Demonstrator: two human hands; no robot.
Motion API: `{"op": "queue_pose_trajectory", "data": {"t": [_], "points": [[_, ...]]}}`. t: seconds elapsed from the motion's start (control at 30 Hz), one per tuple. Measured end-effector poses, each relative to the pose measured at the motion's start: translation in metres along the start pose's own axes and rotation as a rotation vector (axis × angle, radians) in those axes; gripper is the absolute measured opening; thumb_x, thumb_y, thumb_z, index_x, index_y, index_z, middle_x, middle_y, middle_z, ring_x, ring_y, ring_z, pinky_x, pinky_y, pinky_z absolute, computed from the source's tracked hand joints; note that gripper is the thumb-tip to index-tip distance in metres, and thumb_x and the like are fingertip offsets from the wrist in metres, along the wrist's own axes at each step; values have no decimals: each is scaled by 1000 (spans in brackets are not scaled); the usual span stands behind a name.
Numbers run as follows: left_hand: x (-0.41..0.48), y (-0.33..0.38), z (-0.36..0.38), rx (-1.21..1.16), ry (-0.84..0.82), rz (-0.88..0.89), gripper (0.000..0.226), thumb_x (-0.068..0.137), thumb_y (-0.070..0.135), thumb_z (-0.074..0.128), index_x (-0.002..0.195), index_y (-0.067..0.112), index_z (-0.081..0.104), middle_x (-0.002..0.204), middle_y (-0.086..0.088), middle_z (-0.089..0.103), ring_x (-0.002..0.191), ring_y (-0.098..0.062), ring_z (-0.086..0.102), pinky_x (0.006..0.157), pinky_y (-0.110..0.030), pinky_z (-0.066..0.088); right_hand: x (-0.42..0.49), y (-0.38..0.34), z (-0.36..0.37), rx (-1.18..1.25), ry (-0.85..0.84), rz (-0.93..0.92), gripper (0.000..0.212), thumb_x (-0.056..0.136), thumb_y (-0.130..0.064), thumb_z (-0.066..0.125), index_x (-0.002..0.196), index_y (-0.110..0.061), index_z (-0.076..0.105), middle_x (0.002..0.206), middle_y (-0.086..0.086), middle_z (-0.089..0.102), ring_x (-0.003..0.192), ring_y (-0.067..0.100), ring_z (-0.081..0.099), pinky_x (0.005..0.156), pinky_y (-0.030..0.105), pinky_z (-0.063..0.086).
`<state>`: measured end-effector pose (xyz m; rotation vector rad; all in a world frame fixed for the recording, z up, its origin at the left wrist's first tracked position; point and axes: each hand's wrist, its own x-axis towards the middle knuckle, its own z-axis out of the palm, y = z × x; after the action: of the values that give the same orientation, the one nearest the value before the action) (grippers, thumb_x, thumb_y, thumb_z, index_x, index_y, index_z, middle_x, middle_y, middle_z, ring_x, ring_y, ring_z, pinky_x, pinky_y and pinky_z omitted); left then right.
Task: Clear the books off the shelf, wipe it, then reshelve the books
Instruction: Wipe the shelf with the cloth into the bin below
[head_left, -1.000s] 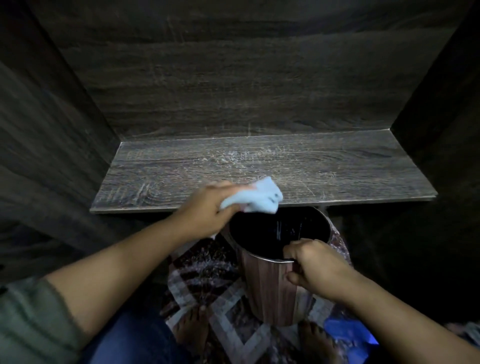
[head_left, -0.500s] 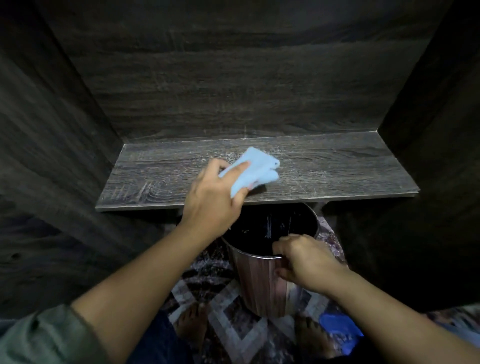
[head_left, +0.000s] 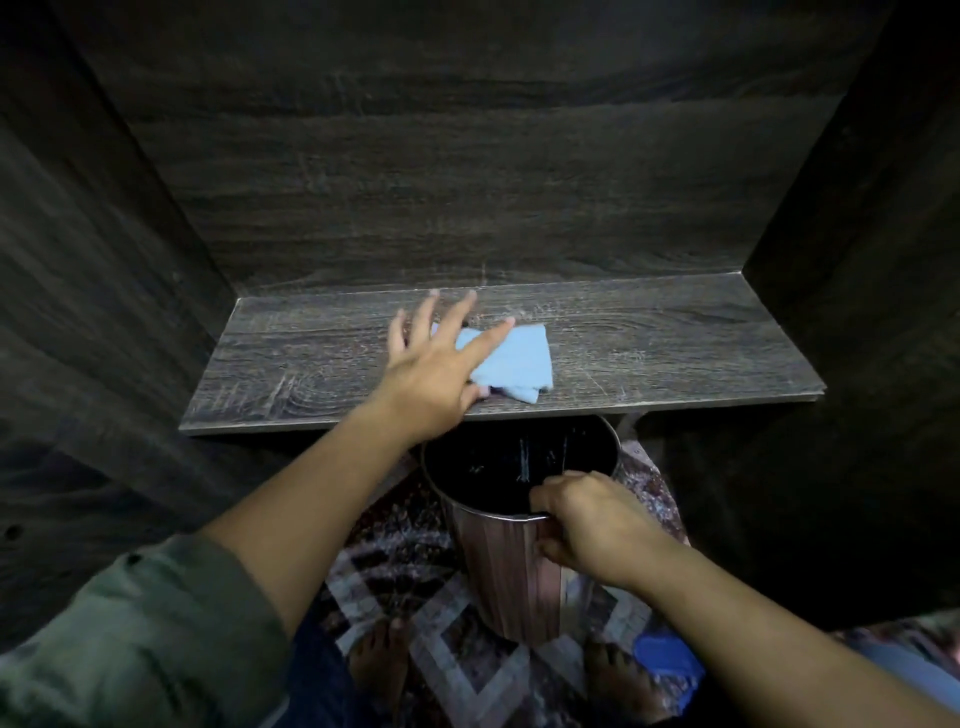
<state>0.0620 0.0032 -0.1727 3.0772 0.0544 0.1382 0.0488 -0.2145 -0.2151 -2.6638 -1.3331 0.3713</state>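
The left hand (head_left: 431, 369) lies flat on a light blue cloth (head_left: 519, 364), with its fingers (head_left: 460, 322) straight and spread wide. The hand is not curled around the cloth; it presses on the cloth from above. The cloth is folded and rests on the shelf (head_left: 675, 353), near the middle of the board and closer to its front edge than to the back wall. The left part of the cloth is under the palm and the fingers, and the right part shows free beside the hand. The shelf is a dark board with a wood grain, and pale scratch marks show on its surface.

The right hand (head_left: 587, 519) grasps the rim of a round bin (head_left: 509, 577), with the fingers bent over the edge. The bin stands on the floor, just below the front edge of the shelf. Its outside has a wood pattern and its inside is black.

Under the bin lies a patterned rug (head_left: 395, 571). Two bare feet (head_left: 379, 660) stand on it, one at each side of the bin. A blue thing (head_left: 667, 657) lies beside the right foot; I cannot tell what it is. The left arm wears a green sleeve (head_left: 140, 639).
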Motion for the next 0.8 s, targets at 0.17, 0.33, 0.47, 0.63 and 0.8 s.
{"op": "queue_pose_trajectory", "data": {"t": [0.17, 0.33, 0.47, 0.63, 0.8], "points": [[-81, 44, -5, 92, -166, -44, 75, 78, 20, 64, 142, 28, 26, 144, -4, 19, 135, -26, 21, 107, -42, 24, 6, 3, -1, 42, 63, -31, 26, 79, -31, 64, 101, -18, 62, 105, 3, 63, 106, 25, 56, 84, 33, 42], [-122, 42, 17, -114, -139, 21, 71, 57, 31, 87, 121, 27, 58, 120, 4, 51, 116, -19, 53, 100, -36, 42, 10, 2, -5, 73, 50, -62, 22, 74, -28, 68, 91, -17, 61, 99, 4, 64, 100, 27, 58, 81, 33, 42], [-109, 26, 35, -153, -58, 98, 55, 46, 27, 92, 94, 20, 66, 87, 3, 60, 82, -22, 63, 85, -36, 52, 13, 0, -3, 109, 48, -68, 23, 73, -28, 71, 90, -17, 60, 98, 4, 63, 99, 26, 58, 79, 33, 43], [-104, 21, 46, -174, -116, 104, 39, 56, 19, 87, 85, 17, 61, 79, 1, 59, 76, -22, 58, 66, -31, 48, 21, -1, 0, 126, 34, -74, 25, 71, -28, 75, 90, -16, 62, 95, 4, 64, 95, 25, 59, 78, 33, 43], [-102, 24, 45, -172, -131, 122, 24, 78, 13, 69, 100, 14, 59, 98, -4, 60, 98, -25, 54, 81, -34, 42, 25, 3, -24, 301, -110, -1, 10, 75, -24, 71, 84, -20, 68, 87, -6, 66, 85, 11, 60, 80, 25, 46]]}}
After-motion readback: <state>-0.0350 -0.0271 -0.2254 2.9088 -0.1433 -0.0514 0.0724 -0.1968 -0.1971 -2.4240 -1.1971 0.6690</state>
